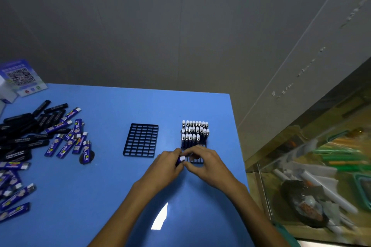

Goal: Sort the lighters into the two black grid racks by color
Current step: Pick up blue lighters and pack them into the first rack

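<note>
Progress of the colour sort, described outward from the wearer, with the right-hand grid rack as landmark. Nearest the viewer, the left hand and right hand meet at the near edge of this rack over the blue bench; the fingers of both are curled round a single blue lighter, whose white cap shows between them, so each hand pinches the same item and neither is spread open. The lighter sits just at the rack's near-left corner, not yet seated in a cell; whether it touches the rack cannot be told. Behind the hands, the rack's near rows appear vacant, while its far rows carry three ranks of upright blue lighters with white caps, the nearest rank seemingly incomplete. Left of the landmark, and apart from it, the second grid rack lies flat with every visible cell unfilled. Well to the left of both racks lie the unsorted stock: loose blue lighters scattered on the bench, and beyond and beside them a heap of black lighters. Farthest left, at the back of the bench, stands a card with a QR code. Judged from this layout, the blue sort is roughly half done, with many blue pieces outstanding, and the black sort has not begun; the greater part of the task therefore remains.
</note>
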A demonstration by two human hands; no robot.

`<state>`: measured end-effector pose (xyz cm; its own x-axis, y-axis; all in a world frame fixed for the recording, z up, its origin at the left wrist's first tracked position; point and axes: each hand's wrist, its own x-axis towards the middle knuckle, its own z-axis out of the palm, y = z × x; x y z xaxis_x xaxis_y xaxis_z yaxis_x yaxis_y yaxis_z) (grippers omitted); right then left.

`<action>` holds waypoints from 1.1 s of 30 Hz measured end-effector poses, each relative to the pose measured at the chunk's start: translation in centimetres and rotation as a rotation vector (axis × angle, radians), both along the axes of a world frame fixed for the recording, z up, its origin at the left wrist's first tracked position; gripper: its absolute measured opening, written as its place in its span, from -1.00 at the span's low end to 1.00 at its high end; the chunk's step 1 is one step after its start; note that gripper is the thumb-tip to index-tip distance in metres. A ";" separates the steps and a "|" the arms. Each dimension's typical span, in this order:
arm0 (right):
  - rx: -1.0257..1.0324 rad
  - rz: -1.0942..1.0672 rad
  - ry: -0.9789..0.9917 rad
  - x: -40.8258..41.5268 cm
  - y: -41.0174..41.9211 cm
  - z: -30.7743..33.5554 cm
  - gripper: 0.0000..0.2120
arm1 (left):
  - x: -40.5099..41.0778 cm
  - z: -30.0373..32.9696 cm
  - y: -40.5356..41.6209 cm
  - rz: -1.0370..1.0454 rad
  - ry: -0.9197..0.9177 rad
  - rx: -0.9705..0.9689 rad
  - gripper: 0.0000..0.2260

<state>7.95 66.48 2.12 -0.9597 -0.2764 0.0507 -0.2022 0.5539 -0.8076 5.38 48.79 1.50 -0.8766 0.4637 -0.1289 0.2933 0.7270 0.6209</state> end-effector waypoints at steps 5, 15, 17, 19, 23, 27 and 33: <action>-0.140 -0.048 -0.129 0.0 0.3 0.0 -0.83 | 0.2 -0.1 0.6 -0.016 -0.003 0.012 -0.84; -0.460 -0.177 -0.290 -0.2 0.5 -0.7 -0.86 | 0.0 0.5 1.9 -0.002 -0.005 0.046 -0.87; -0.508 -0.199 -0.312 -0.4 0.6 -0.9 -0.86 | -0.1 0.6 2.1 -0.001 -0.010 0.053 -0.91; -0.555 -0.226 -0.329 -0.6 1.0 -1.0 -0.88 | -0.2 0.8 2.1 -0.002 -0.007 0.049 -0.92; -0.578 -0.297 -0.319 -1.1 2.6 -1.0 -0.86 | -0.6 1.3 1.7 -0.002 0.053 -0.054 -0.90; -0.522 -0.343 -0.312 -1.6 4.1 -1.2 -0.83 | -1.3 1.5 0.7 -0.011 0.127 -0.236 -0.73; -0.278 -0.376 -0.224 -2.3 5.3 -1.8 -0.82 | -2.4 1.4 0.0 -0.018 0.202 -0.411 -0.65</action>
<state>5.63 71.75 0.28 -0.9859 0.0840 -0.1445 0.1638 0.3131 -0.9355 3.02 48.81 2.93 -0.8952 0.4255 -0.1330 0.3937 0.8945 0.2116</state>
